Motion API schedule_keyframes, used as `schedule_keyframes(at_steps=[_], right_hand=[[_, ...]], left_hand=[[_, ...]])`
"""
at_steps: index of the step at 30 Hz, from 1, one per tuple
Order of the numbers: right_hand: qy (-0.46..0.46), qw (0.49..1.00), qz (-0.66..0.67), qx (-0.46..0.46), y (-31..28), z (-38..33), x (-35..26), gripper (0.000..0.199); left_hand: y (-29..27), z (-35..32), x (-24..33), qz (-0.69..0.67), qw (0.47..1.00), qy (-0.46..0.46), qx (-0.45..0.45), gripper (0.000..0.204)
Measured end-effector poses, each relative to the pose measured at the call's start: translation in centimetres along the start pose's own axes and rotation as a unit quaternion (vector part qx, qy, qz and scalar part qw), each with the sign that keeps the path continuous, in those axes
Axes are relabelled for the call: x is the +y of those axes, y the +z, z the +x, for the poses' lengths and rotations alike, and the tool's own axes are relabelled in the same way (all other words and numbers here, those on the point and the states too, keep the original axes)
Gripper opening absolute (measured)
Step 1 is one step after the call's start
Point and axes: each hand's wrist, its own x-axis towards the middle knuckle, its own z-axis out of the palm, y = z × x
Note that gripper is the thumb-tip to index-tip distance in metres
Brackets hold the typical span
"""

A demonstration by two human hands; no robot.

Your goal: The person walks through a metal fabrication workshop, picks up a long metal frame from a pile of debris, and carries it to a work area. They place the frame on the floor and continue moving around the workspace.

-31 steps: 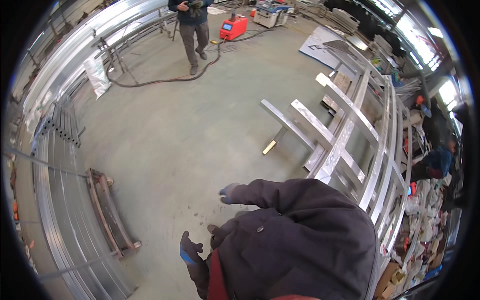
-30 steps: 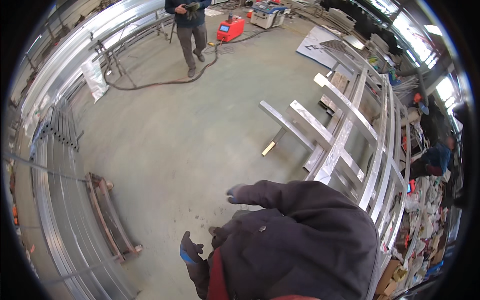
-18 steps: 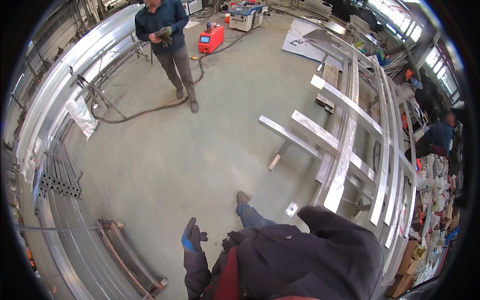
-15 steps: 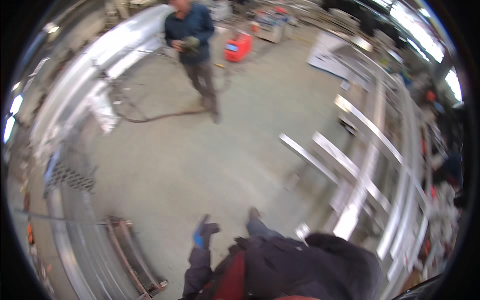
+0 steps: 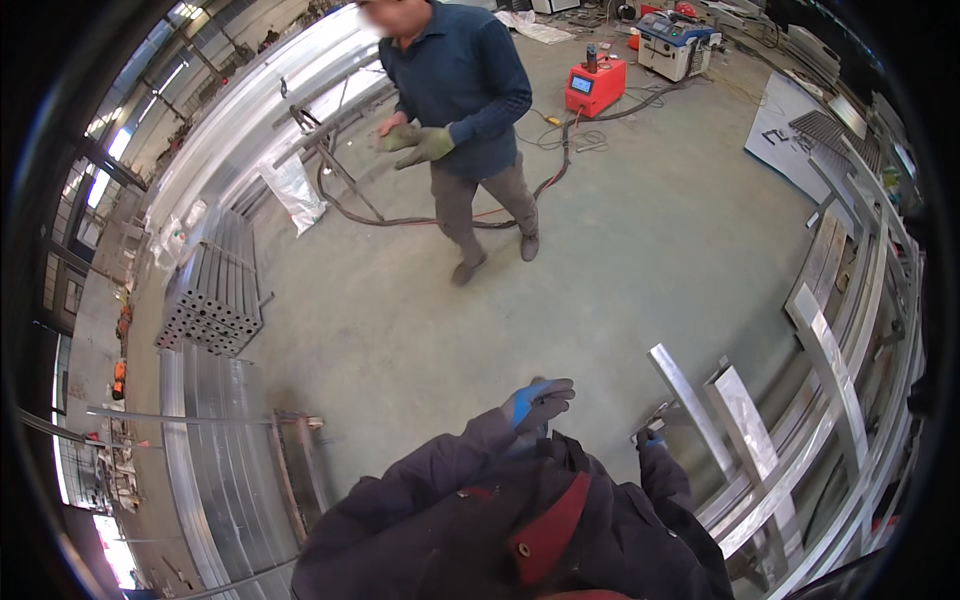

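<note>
My left hand (image 5: 543, 403), in a dark grey and blue glove, is held out in front of my body with its fingers stretched and nothing in them. My right hand (image 5: 651, 439), gloved too, is lower at the right, mostly behind its sleeve. It appears closed on a small silvery metal tool (image 5: 655, 420), whose exact kind I cannot make out. Close to that hand, two square metal tubes (image 5: 692, 408) jut out from a rack of long metal profiles (image 5: 765, 500).
A co-worker (image 5: 460, 100) in gloves stands ahead, left of centre. Behind lie a red machine (image 5: 595, 88), a white-and-blue machine (image 5: 675, 48) and a dark hose (image 5: 400, 221) along the floor. Bundled metal tubes (image 5: 215, 290) are stacked at left; a white panel (image 5: 790, 140) is far right.
My view has turned left and steadied. The co-worker appears larger and closer. My left hand has risen across my front, and my right hand with the metal tool now shows.
</note>
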Motion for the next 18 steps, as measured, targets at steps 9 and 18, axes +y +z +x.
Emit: schedule_keyframes(at_steps=[9,18], right_hand=[[0.174,0.98,-0.084,-0.039,-10.3,-2.5,-5.4,0.054],[0.155,0.987,-0.034,0.007,-16.9,13.3,-21.0,0.054]], left_hand=[[-8.9,27.4,7.7,-0.029,0.991,-0.098,-0.087,0.057],[-10.8,57.5,12.9,0.003,0.983,-0.019,-0.185,0.059]])
